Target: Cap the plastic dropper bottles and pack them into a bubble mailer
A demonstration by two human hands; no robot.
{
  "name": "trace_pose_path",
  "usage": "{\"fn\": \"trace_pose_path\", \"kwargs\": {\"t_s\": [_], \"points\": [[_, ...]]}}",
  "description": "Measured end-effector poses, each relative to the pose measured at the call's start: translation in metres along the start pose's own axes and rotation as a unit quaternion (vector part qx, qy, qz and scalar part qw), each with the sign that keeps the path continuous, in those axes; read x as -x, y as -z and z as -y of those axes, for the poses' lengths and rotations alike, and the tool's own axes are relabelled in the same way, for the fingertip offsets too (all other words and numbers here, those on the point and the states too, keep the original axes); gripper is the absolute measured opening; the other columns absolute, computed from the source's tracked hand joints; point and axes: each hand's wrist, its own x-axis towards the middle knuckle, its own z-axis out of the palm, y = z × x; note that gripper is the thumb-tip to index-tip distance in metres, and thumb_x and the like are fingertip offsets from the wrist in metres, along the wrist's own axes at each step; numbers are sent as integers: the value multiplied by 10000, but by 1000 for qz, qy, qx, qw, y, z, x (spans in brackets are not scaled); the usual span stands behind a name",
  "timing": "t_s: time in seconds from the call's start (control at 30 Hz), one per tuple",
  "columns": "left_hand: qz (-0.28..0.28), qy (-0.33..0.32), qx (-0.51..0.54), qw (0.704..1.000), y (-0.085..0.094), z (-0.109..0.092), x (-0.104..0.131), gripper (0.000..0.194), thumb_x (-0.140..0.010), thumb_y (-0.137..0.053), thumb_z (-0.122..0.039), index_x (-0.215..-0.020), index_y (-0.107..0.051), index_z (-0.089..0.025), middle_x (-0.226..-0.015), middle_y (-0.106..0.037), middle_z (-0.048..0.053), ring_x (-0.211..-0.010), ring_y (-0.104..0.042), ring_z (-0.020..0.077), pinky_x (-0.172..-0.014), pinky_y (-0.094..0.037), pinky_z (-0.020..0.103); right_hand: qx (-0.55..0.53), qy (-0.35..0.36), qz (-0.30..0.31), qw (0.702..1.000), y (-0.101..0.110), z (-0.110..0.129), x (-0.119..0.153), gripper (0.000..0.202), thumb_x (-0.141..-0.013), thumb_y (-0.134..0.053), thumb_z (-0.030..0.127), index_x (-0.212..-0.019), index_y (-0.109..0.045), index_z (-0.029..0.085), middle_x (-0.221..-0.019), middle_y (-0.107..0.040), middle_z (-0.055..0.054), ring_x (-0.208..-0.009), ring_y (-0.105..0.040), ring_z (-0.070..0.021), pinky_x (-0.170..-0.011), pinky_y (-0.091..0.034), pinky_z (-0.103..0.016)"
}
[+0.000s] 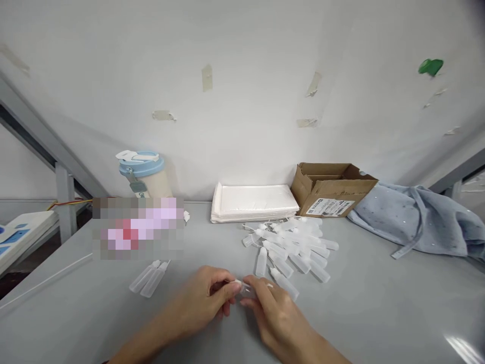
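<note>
My right hand (275, 311) grips a small translucent squeeze bottle (247, 290) near the front middle of the table. At its white cap (238, 281), the thumb and fingers of my left hand (212, 297) are pinched together. Most of this bottle's body is hidden by my right fingers. Just beyond my right hand lies a loose pile of similar bottles (299, 247) with white caps, some with thin tips. Two more capped bottles (149, 279) rest side by side to the left of my left hand.
A stack of white padded envelopes (257, 199) and an open cardboard box (333, 194) stand against the wall. Blue cloth (420, 222) lies at the right. At the back left are a blue-lidded cup (147, 174) and a pixelated patch. A power strip (25, 232) sits far left.
</note>
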Motion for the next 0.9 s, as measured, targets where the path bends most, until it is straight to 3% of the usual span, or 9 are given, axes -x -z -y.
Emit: {"fn": "trace_pose_path", "kwargs": {"t_s": [0.07,0.17,0.27,0.33,0.43,0.53,0.6,0.77,0.9], "points": [[-15,-54,-47,997,0,-1,1,338,-895,-415,-330,-647,-565,-156,-596,-551,-24,-582,-513,107,-575,-376,193,-86,-80,32,993,6,3,-4,206,-862,-449,115,-1030,-566,134,-767,-685,-69,-656,-621,-180,-594,-490,-268],[-38,-116,-99,988,0,-3,2,291,-891,-429,-279,-672,-580,-162,-637,-557,-23,-622,-528,107,-627,-375,199,-185,-208,69,958,14,5,-11,128,-807,-549,138,-893,-637,173,-651,-660,0,-572,-573,-140,-526,-436,-220],[-36,-100,-77,991,2,-3,1,257,-884,-456,-304,-730,-609,-167,-657,-572,-23,-635,-532,110,-626,-384,199,-210,-254,76,941,16,3,-12,105,-802,-581,185,-880,-651,178,-630,-645,10,-528,-540,-128,-477,-412,-210],[-22,-60,-35,997,3,-2,1,282,-883,-461,-351,-743,-619,-164,-653,-583,-19,-626,-531,114,-594,-391,197,-166,-217,51,960,15,1,-9,137,-815,-581,213,-930,-643,170,-618,-639,5,-512,-537,-134,-473,-424,-221],[6,-6,41,999,4,0,-1,354,-888,-438,-422,-720,-593,-151,-617,-576,-18,-576,-524,111,-547,-397,196,-56,-72,-13,996,10,-4,-3,189,-874,-506,194,-1035,-583,134,-696,-657,-46,-551,-564,-156,-513,-466,-254],[26,11,105,994,2,2,-3,395,-883,-427,-467,-688,-544,-145,-565,-541,-28,-497,-485,94,-500,-394,193,47,66,-62,995,7,-7,-1,211,-915,-410,122,-1106,-499,109,-768,-655,-98,-627,-585,-186,-541,-492,-279],[30,5,135,990,-1,3,-4,403,-871,-438,-480,-666,-525,-144,-537,-515,-34,-463,-453,87,-469,-382,189,90,111,-74,987,6,-8,-2,240,-912,-399,79,-1144,-455,106,-760,-651,-99,-650,-585,-199,-538,-492,-282],[7,-19,141,990,-7,3,-4,403,-840,-463,-471,-607,-503,-144,-528,-480,-32,-481,-446,90,-467,-368,187,71,116,-62,989,6,-9,-1,274,-892,-386,48,-1152,-437,118,-795,-650,-102,-666,-582,-197,-553,-488,-277],[-22,-33,49,998,-8,0,-1,391,-864,-437,-418,-591,-507,-146,-530,-488,-28,-511,-465,94,-503,-368,188,-69,-5,18,997,10,-8,-2,213,-890,-418,138,-1072,-528,147,-771,-657,-60,-632,-573,-160,-575,-457,-252]]}}
